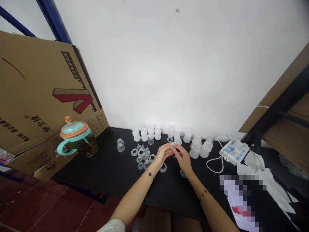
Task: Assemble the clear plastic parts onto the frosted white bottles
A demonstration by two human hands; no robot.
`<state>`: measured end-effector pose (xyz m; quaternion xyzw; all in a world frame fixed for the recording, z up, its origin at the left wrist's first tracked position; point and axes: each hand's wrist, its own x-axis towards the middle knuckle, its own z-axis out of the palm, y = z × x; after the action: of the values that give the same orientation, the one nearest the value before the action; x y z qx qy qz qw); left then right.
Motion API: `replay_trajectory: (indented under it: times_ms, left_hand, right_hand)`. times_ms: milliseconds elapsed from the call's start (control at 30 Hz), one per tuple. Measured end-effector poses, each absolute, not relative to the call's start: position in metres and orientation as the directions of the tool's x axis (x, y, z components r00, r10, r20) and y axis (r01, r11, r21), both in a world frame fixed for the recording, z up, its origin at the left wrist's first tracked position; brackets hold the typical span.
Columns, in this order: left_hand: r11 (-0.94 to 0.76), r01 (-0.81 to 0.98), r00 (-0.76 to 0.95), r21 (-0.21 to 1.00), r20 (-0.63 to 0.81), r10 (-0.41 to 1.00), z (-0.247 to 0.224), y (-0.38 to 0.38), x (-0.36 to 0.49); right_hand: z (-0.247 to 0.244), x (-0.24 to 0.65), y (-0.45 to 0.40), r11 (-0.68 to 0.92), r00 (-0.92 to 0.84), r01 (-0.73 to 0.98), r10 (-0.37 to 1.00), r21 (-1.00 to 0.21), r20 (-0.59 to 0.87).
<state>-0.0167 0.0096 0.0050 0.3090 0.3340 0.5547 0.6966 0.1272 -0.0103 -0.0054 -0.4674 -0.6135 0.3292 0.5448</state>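
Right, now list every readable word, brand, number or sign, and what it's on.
Nothing can be quoted with certainty.
Cardboard box: dark characters and a circled mark, too blurred; also a large red-and-tan V-like logo.
White device: blue labels, too small.
Phone: screen pixelated.

At the left stands a pitcher (90, 145) with turquoise lid and handle, near a printed cardboard box (36, 83). At the right, a white device (234, 151) with its cable (215, 170) lies beside white paper (267, 180). A partly pixelated screen (238, 206) is nearer.
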Motion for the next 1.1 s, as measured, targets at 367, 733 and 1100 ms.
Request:
replay_trajectory:
  times_ms: [367,733,1100]
  left_hand:
    - [0.121,-0.426,0.12,0.897,-0.077,0.99,0.011,0.006,-0.016]
    - [-0.058,-0.275,0.061,0.96,0.078,0.995,0.014,0.005,-0.013]
    - [-0.109,-0.291,0.04,0.951,0.125,0.991,0.019,0.0,-0.011]
  right_hand:
    - [-0.002,0.126,-0.011,0.281,0.025,0.161,0.957,-0.946,0.288]
    - [-0.005,0.128,-0.003,0.101,-0.001,-0.07,0.995,-0.992,0.101]
    - [0.005,0.129,-0.009,-0.124,-0.079,-0.313,0.991,-0.941,-0.105]
